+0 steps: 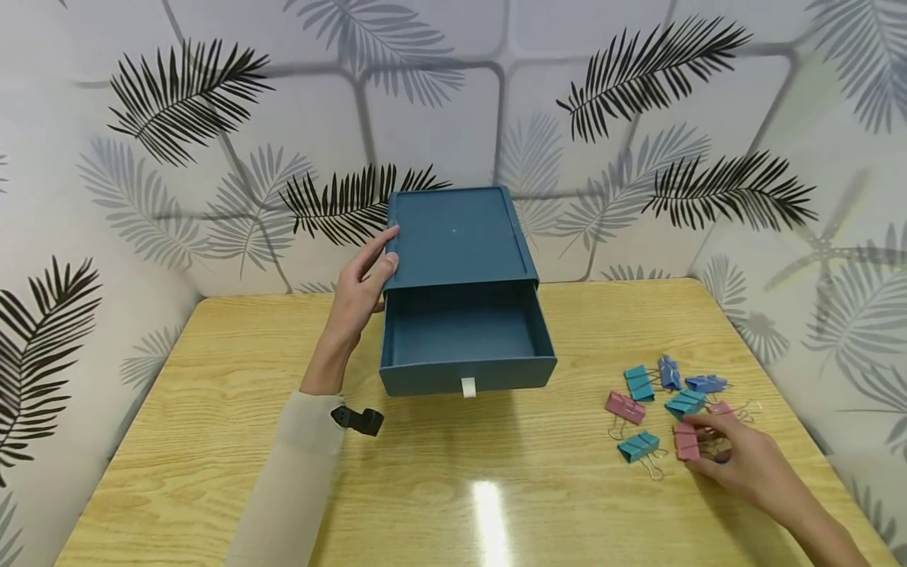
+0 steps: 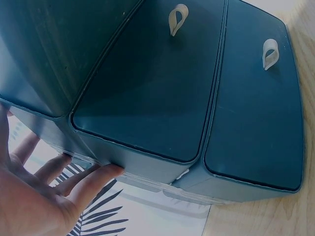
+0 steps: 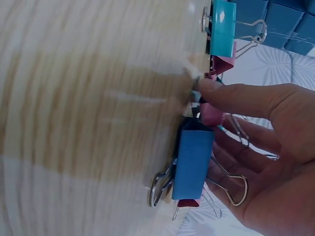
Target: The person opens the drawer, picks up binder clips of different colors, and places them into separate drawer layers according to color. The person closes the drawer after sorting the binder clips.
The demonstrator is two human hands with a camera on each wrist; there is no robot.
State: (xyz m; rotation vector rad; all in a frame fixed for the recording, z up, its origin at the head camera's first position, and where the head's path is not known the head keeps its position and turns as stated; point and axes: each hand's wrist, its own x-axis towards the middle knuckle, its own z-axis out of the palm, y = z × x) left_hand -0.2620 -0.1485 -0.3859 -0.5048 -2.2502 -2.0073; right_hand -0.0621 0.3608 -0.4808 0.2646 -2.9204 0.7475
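The left hand (image 1: 361, 287) is lying flat-fingered against the blue drawer box (image 1: 457, 236), its drawer (image 1: 464, 335) pulled out, nothing inside. The right hand (image 1: 737, 457) is pinching a pink binder clip (image 1: 686, 441); the other clips (image 1: 655, 394) are lying just beyond it on the tabletop (image 1: 453, 488).

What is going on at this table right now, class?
A person sits at a wooden table. The left hand rests against the side of a blue drawer box, whose drawer is pulled out and looks empty. The right hand reaches into a scatter of binder clips on the right, fingers on a pink clip. None of the clips is in the drawer yet.
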